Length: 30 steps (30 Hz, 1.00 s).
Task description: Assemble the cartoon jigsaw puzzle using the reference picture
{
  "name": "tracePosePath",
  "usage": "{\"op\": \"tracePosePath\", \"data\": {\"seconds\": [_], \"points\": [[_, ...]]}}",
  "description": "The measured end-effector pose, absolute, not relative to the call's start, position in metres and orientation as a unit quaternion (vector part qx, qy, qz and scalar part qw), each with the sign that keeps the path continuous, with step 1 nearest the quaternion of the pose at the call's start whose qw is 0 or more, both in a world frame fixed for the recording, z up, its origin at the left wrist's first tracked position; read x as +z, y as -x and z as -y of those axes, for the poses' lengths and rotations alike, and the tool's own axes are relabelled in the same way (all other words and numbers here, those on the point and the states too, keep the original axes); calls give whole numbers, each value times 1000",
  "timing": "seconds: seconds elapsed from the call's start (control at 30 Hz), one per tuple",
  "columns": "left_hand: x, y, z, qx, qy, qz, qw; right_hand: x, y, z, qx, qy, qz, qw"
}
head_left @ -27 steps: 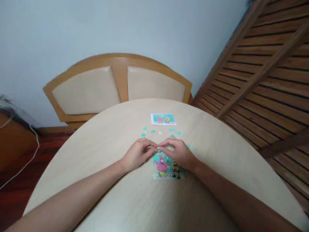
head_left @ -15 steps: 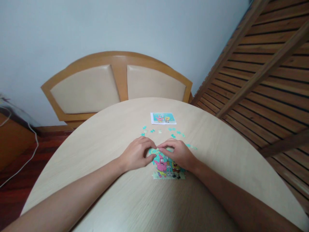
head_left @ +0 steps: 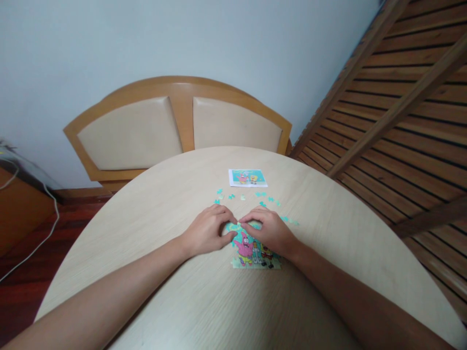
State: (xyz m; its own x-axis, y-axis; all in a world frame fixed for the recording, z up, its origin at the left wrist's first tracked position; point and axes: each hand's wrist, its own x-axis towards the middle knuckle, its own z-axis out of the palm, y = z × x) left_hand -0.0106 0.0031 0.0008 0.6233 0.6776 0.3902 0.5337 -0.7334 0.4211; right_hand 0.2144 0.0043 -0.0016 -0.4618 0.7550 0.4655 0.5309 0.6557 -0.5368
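A partly assembled jigsaw puzzle (head_left: 245,250) lies flat on the table, showing a pink starfish and a yellow sponge figure on turquoise. My left hand (head_left: 211,231) curls around its upper left side, thumb on the left edge and fingertips at the top edge. My right hand (head_left: 268,228) reaches over the upper right part, covering some of the picture. Its thumb and forefinger pinch a small pale puzzle piece (head_left: 239,223) at the top edge, between the two hands. How far that piece is seated is too small to tell.
Several loose turquoise pieces (head_left: 262,204) and a pale piece (head_left: 243,198) lie beyond my hands. Behind them is a reference picture card (head_left: 250,178). The round wooden table (head_left: 164,194) meets a padded headboard-shaped panel (head_left: 233,124); a slatted wooden screen (head_left: 401,131) stands right.
Both hands keep nearly the same pose at the puzzle's top edge. The whole view has shifted very slightly.
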Motion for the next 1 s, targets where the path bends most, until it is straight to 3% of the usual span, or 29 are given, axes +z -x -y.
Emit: {"op": "tracePosePath", "data": {"seconds": [0.57,0.77,1.0], "points": [[4,12,-1,260,-902,-321,124,1,-216,-5,141,377,849,343],[6,14,0,239,-932,-260,75,12,-250,-24,77,503,739,442],[12,15,3,201,-953,-224,45,0,-310,-57,76,630,614,469]]}}
